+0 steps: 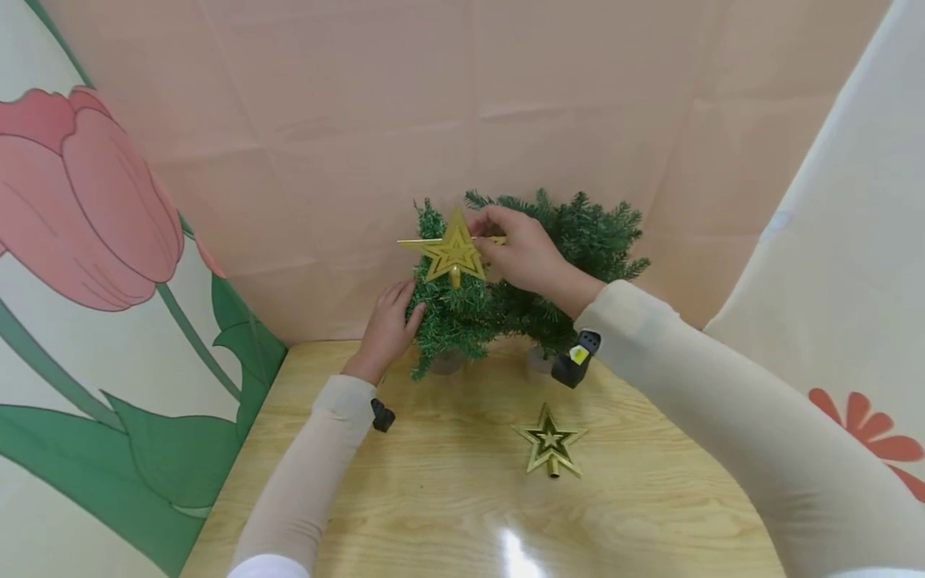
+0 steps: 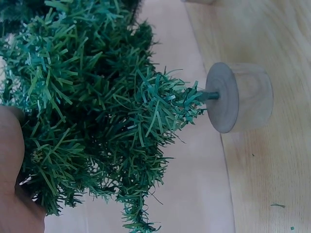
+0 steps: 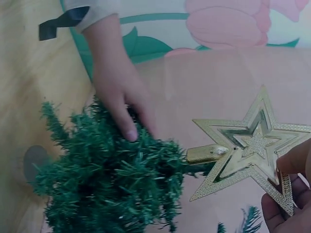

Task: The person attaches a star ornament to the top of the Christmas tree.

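In the head view my right hand (image 1: 523, 253) pinches a gold star tree topper (image 1: 455, 250) by one of its points, between thumb and fingers. The topper stands upright in front of the upper part of a small green artificial Christmas tree (image 1: 455, 317). In the right wrist view its hollow stem (image 3: 204, 154) points at the tree's top and overlaps the needles there. My left hand (image 1: 390, 329) holds the tree's left side, thumb in front and the other fingers partly hidden behind the branches. The tree's round, clear base (image 2: 252, 97) is on the table.
A second, darker green tree (image 1: 600, 233) stands to the right, behind my right forearm. Another gold star topper (image 1: 549, 440) lies on the wooden table (image 1: 405, 498) in front of the trees. A pink cloth backdrop (image 1: 361, 177) rises behind, with printed cloths at both sides.
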Demonstrator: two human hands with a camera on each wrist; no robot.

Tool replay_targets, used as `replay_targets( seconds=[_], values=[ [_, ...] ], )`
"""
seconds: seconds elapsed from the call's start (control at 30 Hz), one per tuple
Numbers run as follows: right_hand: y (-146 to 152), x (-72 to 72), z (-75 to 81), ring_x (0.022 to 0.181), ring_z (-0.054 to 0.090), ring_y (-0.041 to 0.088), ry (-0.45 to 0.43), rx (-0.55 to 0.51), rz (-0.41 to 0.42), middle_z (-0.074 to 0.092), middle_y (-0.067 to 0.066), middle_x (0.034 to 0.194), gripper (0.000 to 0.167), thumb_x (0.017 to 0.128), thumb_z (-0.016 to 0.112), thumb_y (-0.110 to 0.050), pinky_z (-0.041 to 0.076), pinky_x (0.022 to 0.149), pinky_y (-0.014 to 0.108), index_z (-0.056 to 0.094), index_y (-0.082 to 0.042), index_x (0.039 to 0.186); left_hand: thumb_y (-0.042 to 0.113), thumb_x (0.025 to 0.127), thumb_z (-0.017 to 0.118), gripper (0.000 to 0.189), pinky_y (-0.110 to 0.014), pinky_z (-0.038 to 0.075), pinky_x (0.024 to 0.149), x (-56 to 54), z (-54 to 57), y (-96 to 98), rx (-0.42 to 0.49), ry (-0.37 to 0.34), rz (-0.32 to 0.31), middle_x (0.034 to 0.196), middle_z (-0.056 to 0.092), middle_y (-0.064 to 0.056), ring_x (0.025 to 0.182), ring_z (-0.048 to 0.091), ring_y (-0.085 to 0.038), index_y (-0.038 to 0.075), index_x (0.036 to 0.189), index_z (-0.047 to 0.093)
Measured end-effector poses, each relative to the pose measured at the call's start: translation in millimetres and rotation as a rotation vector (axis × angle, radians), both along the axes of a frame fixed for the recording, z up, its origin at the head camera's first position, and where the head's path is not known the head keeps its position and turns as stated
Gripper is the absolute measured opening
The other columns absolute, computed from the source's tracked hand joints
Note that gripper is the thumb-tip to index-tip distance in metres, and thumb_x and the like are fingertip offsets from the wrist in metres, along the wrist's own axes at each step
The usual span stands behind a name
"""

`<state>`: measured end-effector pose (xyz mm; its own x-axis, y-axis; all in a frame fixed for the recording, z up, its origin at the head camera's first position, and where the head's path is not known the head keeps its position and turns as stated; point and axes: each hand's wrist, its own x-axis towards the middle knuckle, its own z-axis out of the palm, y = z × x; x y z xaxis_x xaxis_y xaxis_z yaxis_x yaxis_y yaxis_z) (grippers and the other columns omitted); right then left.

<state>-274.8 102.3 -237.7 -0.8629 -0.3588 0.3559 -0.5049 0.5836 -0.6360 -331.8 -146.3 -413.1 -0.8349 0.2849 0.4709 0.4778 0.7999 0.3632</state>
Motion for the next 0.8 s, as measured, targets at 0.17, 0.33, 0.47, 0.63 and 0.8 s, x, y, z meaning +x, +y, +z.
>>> replay_targets(
  seconds=[0.17,0.33,0.47,0.63,0.8],
  values=[
    [-6.4,-3.3,14.5,0.117,0.054,0.02,0.009,-0.046,-0.004,0.06,0.002,0.117,0.016,0.101,0.056,-0.015,0.044,0.097,0.042,0.06,-0.012,0.116,0.036,0.104,0.048,0.057,-0.046,0.023,0.115,-0.3,-0.4,-1.2,0.002,0.012,-0.007,0.149,0.04,-0.017,0.141,0.029,-0.033,0.004,0.15,0.038],
    [-8.6,-13.1,22.1,0.114,0.054,0.019,-0.02,-0.14,-0.003,0.059,0.003,0.116,0.015,0.102,0.053,-0.014,0.048,0.09,0.038,0.058,-0.011,0.115,0.035,0.103,0.049,0.057,-0.046,0.025,0.114,-0.6,-0.8,-0.3,-0.009,0.009,-0.012,0.149,0.039,-0.016,0.141,0.028,-0.033,0.005,0.15,0.037],
    [-8.4,-20.6,25.9,0.114,0.053,0.015,-0.034,-0.206,-0.013,0.057,0.002,0.117,0.014,0.103,0.051,-0.015,0.047,0.088,0.035,0.055,-0.013,0.116,0.033,0.103,0.05,0.056,-0.045,0.025,0.114,-0.8,-1.0,0.4,-0.008,-0.001,-0.011,0.15,0.039,-0.017,0.141,0.028,-0.033,0.005,0.15,0.036],
    [-8.7,-29.1,30.7,0.115,0.052,0.012,0.008,-0.259,-0.004,0.056,0.001,0.117,0.015,0.103,0.05,-0.015,0.044,0.094,0.034,0.055,-0.013,0.117,0.036,0.104,0.047,0.057,-0.045,0.024,0.115,-0.2,-0.9,-0.2,-0.012,-0.014,-0.008,0.151,0.038,-0.015,0.142,0.026,-0.031,0.007,0.151,0.036],
    [-10.1,-38.8,36.6,0.112,0.052,0.01,0.042,-0.284,-0.013,0.056,0.0,0.116,0.016,0.103,0.05,-0.016,0.044,0.092,0.031,0.055,-0.012,0.118,0.037,0.104,0.047,0.057,-0.045,0.024,0.114,0.3,-1.8,0.3,-0.011,-0.011,-0.018,0.151,0.038,-0.014,0.142,0.027,-0.033,0.005,0.15,0.037]
  ],
)
